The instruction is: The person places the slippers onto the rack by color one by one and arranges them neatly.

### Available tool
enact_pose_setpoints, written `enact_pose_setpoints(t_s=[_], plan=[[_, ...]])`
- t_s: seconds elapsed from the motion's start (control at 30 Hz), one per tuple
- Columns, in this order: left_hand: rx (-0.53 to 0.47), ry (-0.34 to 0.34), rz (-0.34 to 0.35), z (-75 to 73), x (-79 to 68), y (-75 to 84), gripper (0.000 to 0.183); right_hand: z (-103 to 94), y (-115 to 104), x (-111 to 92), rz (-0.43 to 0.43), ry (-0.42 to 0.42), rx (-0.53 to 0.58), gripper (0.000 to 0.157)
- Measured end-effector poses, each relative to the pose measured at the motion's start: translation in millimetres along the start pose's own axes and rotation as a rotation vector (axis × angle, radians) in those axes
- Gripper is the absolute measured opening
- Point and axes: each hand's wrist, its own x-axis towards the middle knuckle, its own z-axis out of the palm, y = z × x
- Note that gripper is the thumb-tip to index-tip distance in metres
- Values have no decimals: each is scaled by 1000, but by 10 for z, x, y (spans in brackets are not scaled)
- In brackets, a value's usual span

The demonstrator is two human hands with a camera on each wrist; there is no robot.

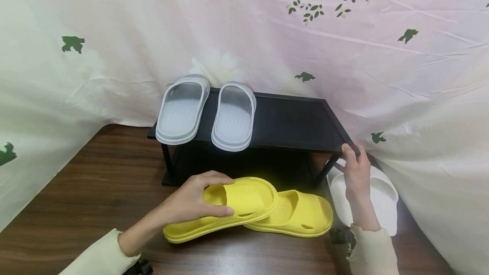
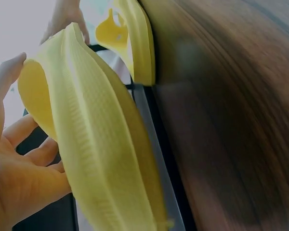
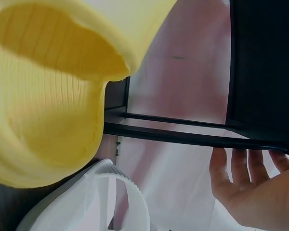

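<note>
My left hand (image 1: pixel 192 198) holds a yellow slipper (image 1: pixel 250 196) across its strap, thumb on the near side and fingers on the far side. In the left wrist view the slipper's ribbed surface (image 2: pixel 94 125) fills the middle. The slipper's toe overlaps a second yellow slipper (image 1: pixel 315 213), which lies in front of a black two-tier shoe rack (image 1: pixel 294 118). At the rack's front right corner, my right hand (image 1: pixel 359 177) grips the edge of the upper shelf. The right wrist view shows its fingertips (image 3: pixel 219 156) against the black frame.
Two light grey slippers stand on the upper shelf's left half, one (image 1: pixel 179 116) beside the other (image 1: pixel 234 118). White slippers (image 1: pixel 383 194) lie on the dark wooden surface (image 1: pixel 88 207) right of the rack. A printed cloth (image 1: pixel 153 33) hangs behind and along both sides.
</note>
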Motion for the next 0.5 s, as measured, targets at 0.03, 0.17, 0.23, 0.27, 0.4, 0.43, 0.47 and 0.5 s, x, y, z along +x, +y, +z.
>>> enact_pose_setpoints(t_s=[0.03, 0.17, 0.23, 0.27, 0.4, 0.43, 0.47, 0.5], plan=[[-3, -4, 7, 20, 14, 15, 59, -2, 2, 2, 1, 1, -2, 15], [-4, -9, 21, 88, 75, 93, 60, -3, 4, 3, 4, -2, -1, 16], [6, -9, 22, 114, 104, 150, 61, -8, 9, 3, 3, -3, 10, 18], [15, -11, 22, 126, 121, 179, 61, -11, 10, 2, 3, -3, 13, 20], [51, -27, 22, 169, 190, 313, 63, -21, 7, -8, -2, -4, 23, 27], [57, -29, 23, 177, 209, 341, 63, -20, 5, -9, -1, -7, 23, 27], [59, -31, 20, 184, 225, 369, 63, -16, 2, -12, -1, -8, 23, 26], [61, -30, 17, 190, 239, 395, 63, -11, -2, -14, -1, -11, 24, 25]])
